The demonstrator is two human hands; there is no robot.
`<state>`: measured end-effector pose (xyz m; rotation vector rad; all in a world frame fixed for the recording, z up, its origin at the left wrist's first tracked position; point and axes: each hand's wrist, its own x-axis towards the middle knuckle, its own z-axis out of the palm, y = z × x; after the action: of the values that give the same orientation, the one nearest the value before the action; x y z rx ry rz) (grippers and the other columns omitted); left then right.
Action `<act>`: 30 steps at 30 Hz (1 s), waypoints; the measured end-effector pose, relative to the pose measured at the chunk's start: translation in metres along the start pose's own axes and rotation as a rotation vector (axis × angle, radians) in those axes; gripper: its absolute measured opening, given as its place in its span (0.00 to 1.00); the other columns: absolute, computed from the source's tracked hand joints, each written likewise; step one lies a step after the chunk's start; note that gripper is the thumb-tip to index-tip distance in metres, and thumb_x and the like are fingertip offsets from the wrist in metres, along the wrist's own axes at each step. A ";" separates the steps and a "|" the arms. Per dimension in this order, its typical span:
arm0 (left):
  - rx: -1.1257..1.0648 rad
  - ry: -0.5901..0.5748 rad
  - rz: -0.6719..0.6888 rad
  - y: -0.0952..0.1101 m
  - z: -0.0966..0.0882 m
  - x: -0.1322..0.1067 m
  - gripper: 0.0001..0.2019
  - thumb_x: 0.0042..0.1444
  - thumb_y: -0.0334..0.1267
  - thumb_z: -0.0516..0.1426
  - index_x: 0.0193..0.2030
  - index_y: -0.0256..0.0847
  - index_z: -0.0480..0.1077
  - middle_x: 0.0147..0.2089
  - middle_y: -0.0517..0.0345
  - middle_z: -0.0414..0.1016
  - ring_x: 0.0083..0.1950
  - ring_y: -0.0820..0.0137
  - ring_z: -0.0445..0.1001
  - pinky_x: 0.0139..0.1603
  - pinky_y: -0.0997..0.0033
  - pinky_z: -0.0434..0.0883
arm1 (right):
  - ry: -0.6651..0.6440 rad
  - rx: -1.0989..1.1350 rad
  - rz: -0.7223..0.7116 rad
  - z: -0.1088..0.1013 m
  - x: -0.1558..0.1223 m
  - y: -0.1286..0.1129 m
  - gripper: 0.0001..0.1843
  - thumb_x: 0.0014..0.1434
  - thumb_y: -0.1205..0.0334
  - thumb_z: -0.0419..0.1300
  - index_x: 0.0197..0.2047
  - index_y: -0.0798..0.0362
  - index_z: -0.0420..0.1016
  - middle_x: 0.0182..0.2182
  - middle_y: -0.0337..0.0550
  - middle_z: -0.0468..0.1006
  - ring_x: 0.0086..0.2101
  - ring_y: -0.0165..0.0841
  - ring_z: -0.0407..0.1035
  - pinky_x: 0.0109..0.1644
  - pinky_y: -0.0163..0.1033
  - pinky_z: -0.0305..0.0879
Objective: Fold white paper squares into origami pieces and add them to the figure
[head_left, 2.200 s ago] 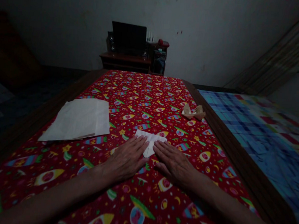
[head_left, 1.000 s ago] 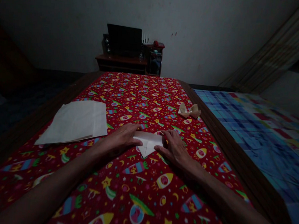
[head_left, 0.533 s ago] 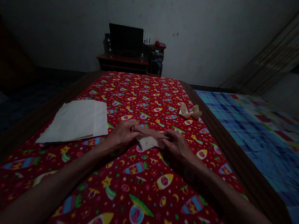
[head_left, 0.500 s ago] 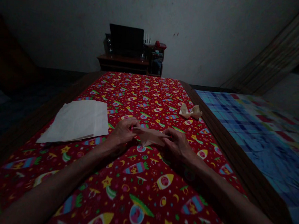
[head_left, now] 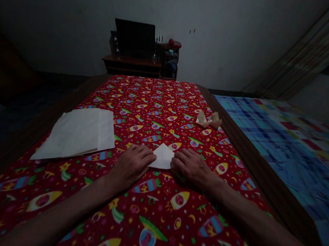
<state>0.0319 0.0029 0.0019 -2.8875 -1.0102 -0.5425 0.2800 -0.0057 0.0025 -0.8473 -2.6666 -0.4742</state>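
A small folded sheet of paper [head_left: 163,157] lies on the red patterned cloth [head_left: 149,189], its pale side up and a point facing away from me. My left hand [head_left: 133,162] is closed at its left edge, fingers curled together over the paper. At the right edge my right hand [head_left: 190,164] grips it the same way, fingers bent. The paper's side corners are hidden under the fingers. Farther off to the right stands a folded brown paper piece [head_left: 208,120] with two raised peaks, apart from both hands.
A stack of pale paper sheets [head_left: 77,134] lies left of my left hand. At the far end a dark monitor [head_left: 134,37] stands on a wooden desk [head_left: 131,63] by the wall. Bedding with blue checks [head_left: 250,128] spreads beyond the right edge.
The paper was held up brown side showing between both hands; now it lies on the cloth, pale side up, with a point away from me. Both hands have come down onto its sides.
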 end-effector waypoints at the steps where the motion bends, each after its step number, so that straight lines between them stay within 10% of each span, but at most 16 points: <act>1: 0.002 -0.004 -0.009 0.003 0.000 -0.001 0.11 0.59 0.30 0.50 0.46 0.40 0.69 0.45 0.51 0.73 0.48 0.61 0.68 0.47 0.59 0.64 | -0.013 0.012 -0.001 0.000 0.000 0.000 0.14 0.65 0.66 0.47 0.35 0.56 0.72 0.33 0.48 0.73 0.34 0.36 0.62 0.35 0.40 0.59; 18: -0.503 0.081 -0.277 -0.007 0.001 0.002 0.11 0.59 0.38 0.55 0.29 0.40 0.75 0.35 0.57 0.74 0.36 0.71 0.72 0.37 0.73 0.69 | 0.007 0.665 0.424 0.005 -0.017 0.008 0.15 0.64 0.57 0.52 0.30 0.54 0.73 0.28 0.43 0.73 0.28 0.29 0.66 0.30 0.33 0.61; 30: -0.360 0.106 -0.402 -0.009 0.008 0.006 0.13 0.61 0.41 0.52 0.27 0.38 0.68 0.33 0.58 0.67 0.34 0.71 0.68 0.33 0.72 0.65 | 0.000 0.462 0.613 0.010 -0.007 -0.002 0.15 0.63 0.58 0.51 0.25 0.53 0.66 0.23 0.40 0.69 0.25 0.30 0.62 0.28 0.34 0.54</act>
<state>0.0336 0.0149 -0.0047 -2.9024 -1.6405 -0.9796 0.2820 -0.0064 -0.0097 -1.4041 -2.1987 0.2749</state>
